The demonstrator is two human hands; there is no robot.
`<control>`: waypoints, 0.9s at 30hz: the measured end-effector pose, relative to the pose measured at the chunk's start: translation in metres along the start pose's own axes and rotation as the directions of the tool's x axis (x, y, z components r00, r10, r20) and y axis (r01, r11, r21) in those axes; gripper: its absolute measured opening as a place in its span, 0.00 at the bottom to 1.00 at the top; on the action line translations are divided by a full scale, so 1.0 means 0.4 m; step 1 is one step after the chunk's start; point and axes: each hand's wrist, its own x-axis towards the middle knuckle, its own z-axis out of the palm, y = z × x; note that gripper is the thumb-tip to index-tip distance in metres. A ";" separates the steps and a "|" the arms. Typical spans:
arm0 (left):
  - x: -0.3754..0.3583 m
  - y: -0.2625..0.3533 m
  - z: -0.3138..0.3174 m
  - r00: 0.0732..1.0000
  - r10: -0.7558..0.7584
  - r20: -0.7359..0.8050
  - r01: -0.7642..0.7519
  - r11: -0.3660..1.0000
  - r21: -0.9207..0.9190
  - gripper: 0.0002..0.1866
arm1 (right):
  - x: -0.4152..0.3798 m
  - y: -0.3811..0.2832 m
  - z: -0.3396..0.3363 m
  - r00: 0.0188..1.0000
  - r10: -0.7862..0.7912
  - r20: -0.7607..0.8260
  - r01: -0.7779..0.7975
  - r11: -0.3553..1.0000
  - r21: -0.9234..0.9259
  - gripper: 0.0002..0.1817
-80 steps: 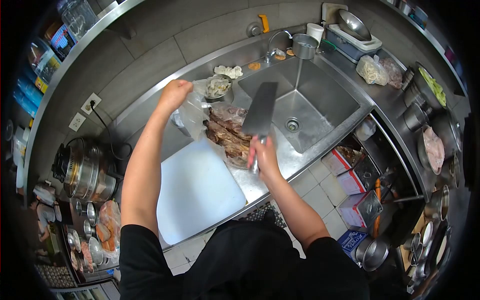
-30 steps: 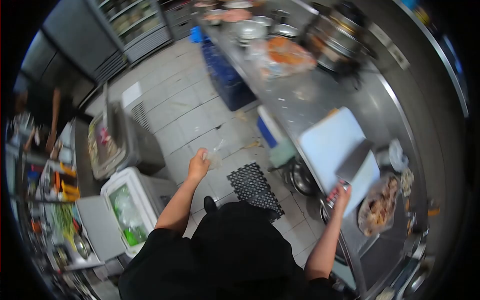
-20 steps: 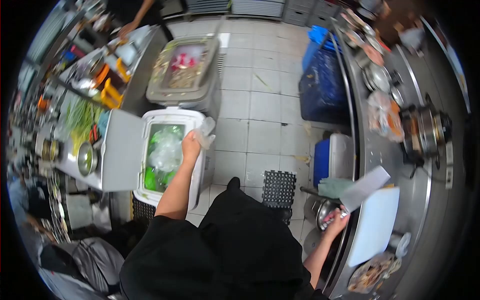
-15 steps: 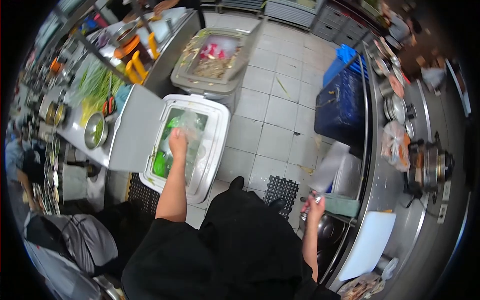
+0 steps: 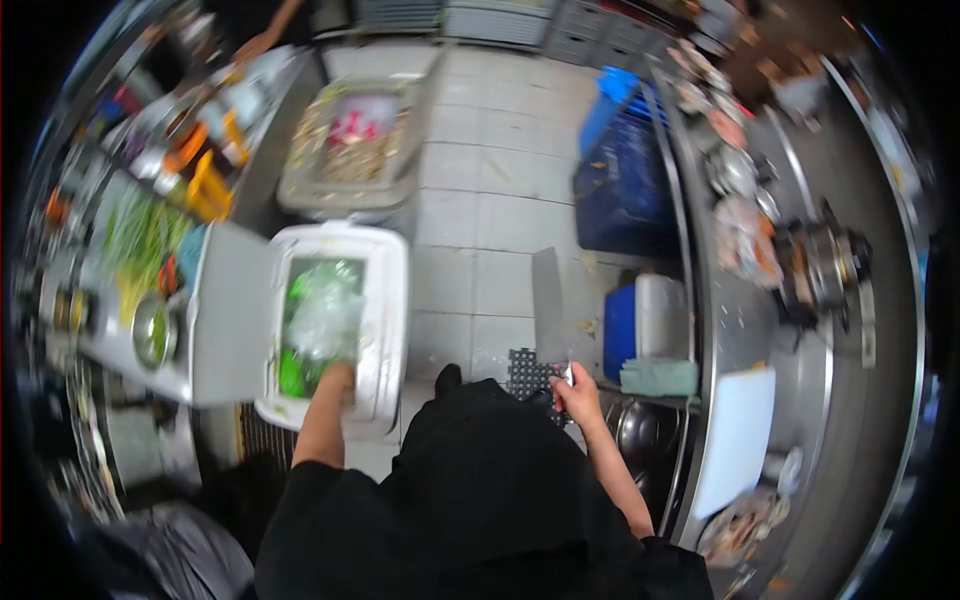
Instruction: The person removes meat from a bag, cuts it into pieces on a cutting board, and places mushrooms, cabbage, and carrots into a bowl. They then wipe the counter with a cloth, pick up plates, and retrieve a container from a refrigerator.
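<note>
My right hand (image 5: 578, 393) is closed round the handle of a cleaver (image 5: 547, 305), whose broad blade points away from me over the floor. My left hand (image 5: 338, 378) is low at the near side of a white bin (image 5: 388, 325) with its lid (image 5: 232, 318) swung up on the left. Inside the bin, a crumpled clear plastic bag (image 5: 325, 312) lies over bright green bags (image 5: 291, 373). My left fingers are blurred and hidden from view, so their grip does not show.
A grey bin of scraps (image 5: 300, 190) stands beyond the white one. To the left, a counter holds green stalks (image 5: 135, 240) and a metal bowl (image 5: 155, 332). At right are a blue bin (image 5: 625, 185), a green cloth (image 5: 658, 377) and a white cutting board (image 5: 735, 440). Another person's arm shows at top left.
My left hand has drawn back toward me from the clear bag, which now lies lower in the bin. The cleaver has swung left and inward with my right hand. The view has shifted.
</note>
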 end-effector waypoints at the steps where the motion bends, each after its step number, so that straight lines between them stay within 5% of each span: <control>1: 0.057 -0.050 0.030 0.975 0.146 -0.170 -0.137 0.989 0.062 0.15 | -0.019 0.001 -0.020 0.997 0.001 -0.076 0.002 0.999 0.037 0.14; 4: 0.034 -0.085 -0.070 0.985 0.001 -0.170 0.023 0.990 0.139 0.22 | -0.089 0.019 -0.104 0.976 -0.011 -0.216 0.044 0.988 0.150 0.15; 7: -0.050 0.002 -0.218 0.912 0.137 -0.387 -0.035 0.965 0.260 0.22 | -0.191 0.047 -0.205 0.899 -0.030 -0.437 0.122 0.975 0.185 0.15; 8: 0.037 0.005 -0.245 0.924 0.158 -0.348 -0.040 0.946 0.323 0.19 | -0.237 0.052 -0.241 0.850 0.001 -0.527 0.135 0.966 0.219 0.15; 10: -0.054 0.249 -0.361 0.947 0.218 -0.237 -0.188 0.972 0.143 0.19 | -0.330 0.043 -0.320 0.757 -0.001 -0.654 0.194 0.956 0.222 0.15; 13: -0.094 0.622 -0.411 0.858 0.454 -0.241 -0.440 0.891 0.113 0.18 | -0.458 0.076 -0.445 0.565 0.084 -0.821 0.128 0.974 0.188 0.15; 15: -0.047 0.840 -0.382 0.635 0.695 -0.339 -0.615 0.719 0.324 0.20 | -0.529 0.129 -0.523 0.460 0.121 -0.880 0.079 0.981 0.176 0.15; 16: -0.255 1.039 -0.376 0.721 0.656 -0.226 -0.606 0.754 0.254 0.19 | -0.565 0.155 -0.559 0.420 0.156 -0.894 0.071 0.977 0.203 0.14; 18: -0.237 1.257 -0.285 0.554 0.810 -0.193 -0.776 0.587 0.232 0.17 | -0.628 0.216 -0.633 0.348 0.216 -0.912 0.066 0.965 0.254 0.14; 21: -0.511 1.601 -0.116 0.308 0.951 0.016 -0.940 0.301 0.159 0.14 | -0.680 0.336 -0.710 0.361 0.300 -0.883 0.187 0.905 0.383 0.14; 23: -0.751 1.780 0.017 0.236 0.959 0.157 -0.972 0.235 0.026 0.13 | -0.682 0.410 -0.762 0.507 0.287 -0.813 0.409 0.749 0.520 0.14; 27: -1.130 2.030 0.295 -0.356 0.853 0.381 -0.930 -0.362 -0.060 0.11 | -0.671 0.458 -0.804 0.542 0.249 -0.803 0.493 0.679 0.543 0.14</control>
